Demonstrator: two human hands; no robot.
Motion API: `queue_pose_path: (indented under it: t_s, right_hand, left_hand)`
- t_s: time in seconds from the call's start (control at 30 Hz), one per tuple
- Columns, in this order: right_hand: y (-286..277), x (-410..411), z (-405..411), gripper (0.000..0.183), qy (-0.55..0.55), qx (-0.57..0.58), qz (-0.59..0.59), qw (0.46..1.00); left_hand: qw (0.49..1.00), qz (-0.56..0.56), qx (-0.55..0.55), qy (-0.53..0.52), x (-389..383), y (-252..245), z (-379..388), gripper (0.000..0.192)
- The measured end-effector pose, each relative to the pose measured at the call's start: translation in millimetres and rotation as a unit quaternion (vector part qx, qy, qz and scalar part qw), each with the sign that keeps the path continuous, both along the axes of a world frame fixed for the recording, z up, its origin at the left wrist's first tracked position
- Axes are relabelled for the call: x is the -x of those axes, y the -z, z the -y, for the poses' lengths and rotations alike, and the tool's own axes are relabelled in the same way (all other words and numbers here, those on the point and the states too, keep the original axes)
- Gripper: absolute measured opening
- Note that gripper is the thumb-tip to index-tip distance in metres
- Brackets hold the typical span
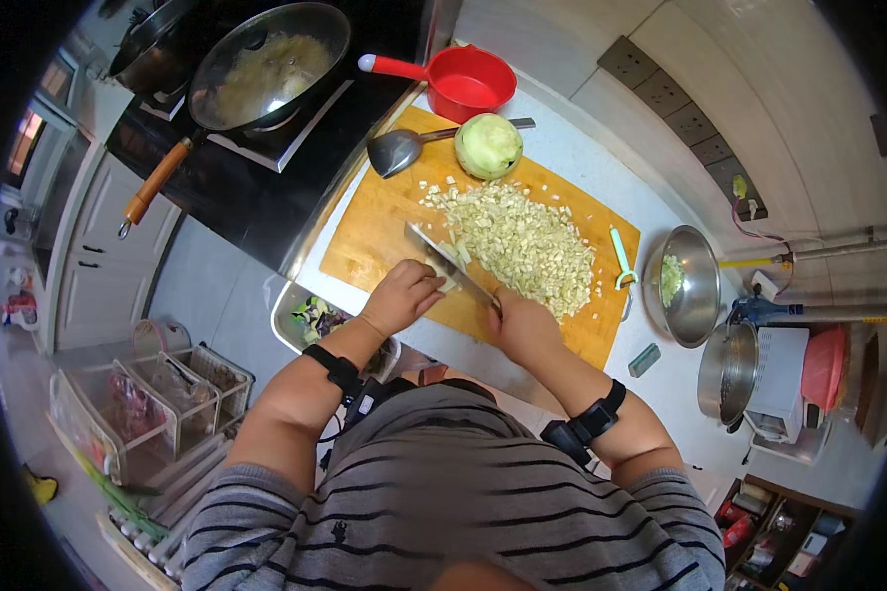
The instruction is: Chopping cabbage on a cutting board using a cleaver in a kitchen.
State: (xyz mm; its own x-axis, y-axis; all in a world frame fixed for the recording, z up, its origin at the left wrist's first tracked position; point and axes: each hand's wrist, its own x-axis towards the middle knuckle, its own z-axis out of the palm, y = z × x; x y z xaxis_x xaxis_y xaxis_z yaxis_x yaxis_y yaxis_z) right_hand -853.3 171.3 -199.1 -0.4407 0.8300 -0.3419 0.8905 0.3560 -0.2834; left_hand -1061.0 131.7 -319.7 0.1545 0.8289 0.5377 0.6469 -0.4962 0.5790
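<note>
My right hand point(526, 325) grips the handle of a kitchen knife point(467, 278), its blade slanting up and left across a wooden cutting board point(362, 240). Close to the blade's left side, the bent fingertips of my left hand point(405, 297) hold a pale vegetable piece point(449, 284), partly hidden by the fingers. Cut strips lie along the blade's other side. Beyond them spreads a heap of diced pale vegetable point(525, 244). A peeled, round, pale green vegetable point(489, 146) sits at the board's far edge, over the handle of a metal wok spatula point(395, 151).
A mint-green peeler point(621, 255) lies at the board's right. Beyond it stands a steel bowl point(698, 295) with chopped green bits. A red ladle pot point(471, 85) stands behind the board. At left, a lidded pan point(207, 85) sits on the stove; below, a bin point(284, 325) holds peelings.
</note>
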Motion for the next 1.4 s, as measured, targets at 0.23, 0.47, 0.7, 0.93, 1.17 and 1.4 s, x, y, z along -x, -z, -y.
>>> queue_pose_path:
  t_s: [0.23, 0.47, 0.7, 0.93, 1.17, 1.4]
  right_hand:
    - [13, 17, -1, 0.02, -0.005, 0.058, 0.058, 0.997]
    - [3, 19, -8, 0.024, 0.015, 0.043, 0.002, 0.999]
    - [13, 14, 4, 0.023, -0.029, 0.057, 0.059, 0.996]
    - [29, 25, -4, 0.021, -0.004, 0.02, -0.01, 1.0]
    - [21, 13, 11, 0.021, -0.026, 0.019, 0.007, 0.999]
    - [36, 12, 8, 0.022, 0.017, 0.029, -0.019, 0.999]
  left_hand:
    - [1.0, 0.004, 0.022, 0.014, 0, 14, -4, 0.019]
    - [1.0, 0.002, -0.018, 0.01, 7, 4, 4, 0.023]
    - [0.999, 0.029, 0.027, 0.004, 11, 19, 8, 0.018]
    - [0.999, 0.031, 0.018, -0.004, 7, 13, 7, 0.015]
    - [0.999, 0.03, 0.029, -0.019, 9, 18, 15, 0.015]
    - [0.999, -0.015, 0.027, 0.015, 15, 6, 6, 0.012]
